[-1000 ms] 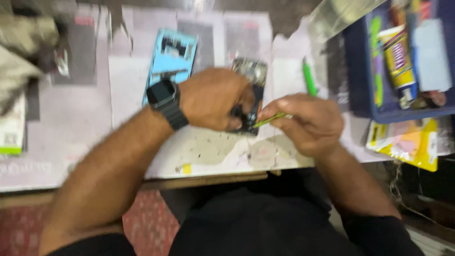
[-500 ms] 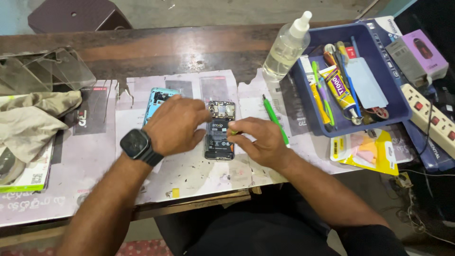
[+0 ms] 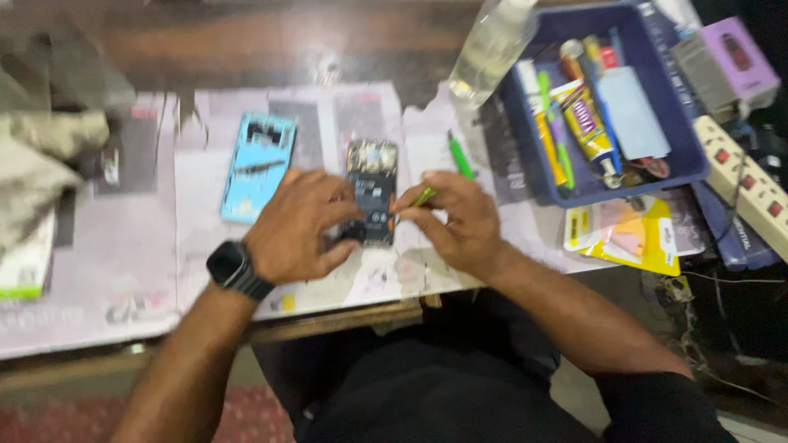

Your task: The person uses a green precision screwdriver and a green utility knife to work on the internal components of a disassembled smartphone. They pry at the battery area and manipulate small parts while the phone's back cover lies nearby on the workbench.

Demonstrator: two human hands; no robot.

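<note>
We see an opened phone (image 3: 371, 190) lying near the middle of the surface (image 3: 123, 271), its back off and its inner parts showing, on sheets of paper that cover the top. Our left hand (image 3: 300, 226) rests on the phone's lower left side, fingers curled over its edge and pressing it in place; a black watch (image 3: 234, 268) sits on that wrist. Our right hand (image 3: 455, 221) is just beside the phone on its right, fingers pinched tight around a thin green tool (image 3: 423, 197) whose tip touches the phone's right edge. So both hands are closed, one on the phone and one on the tool, and they sit close together with the phone between them.

Left of the phone, just apart from it, lies a light blue back cover (image 3: 257, 166), inner side up. A green pen (image 3: 460, 154) lies on the paper above our right hand. Farther right stands a dark blue tray (image 3: 525, 176) holding tubes and small tools, with a clear bottle (image 3: 490, 51) at its upper left corner. Below the tray lies a yellow packet (image 3: 625, 234), and a white power strip (image 3: 743, 184) runs along the far right. The picture is somewhat blurred, so finer detail of the phone's inside is hard to tell.
</note>
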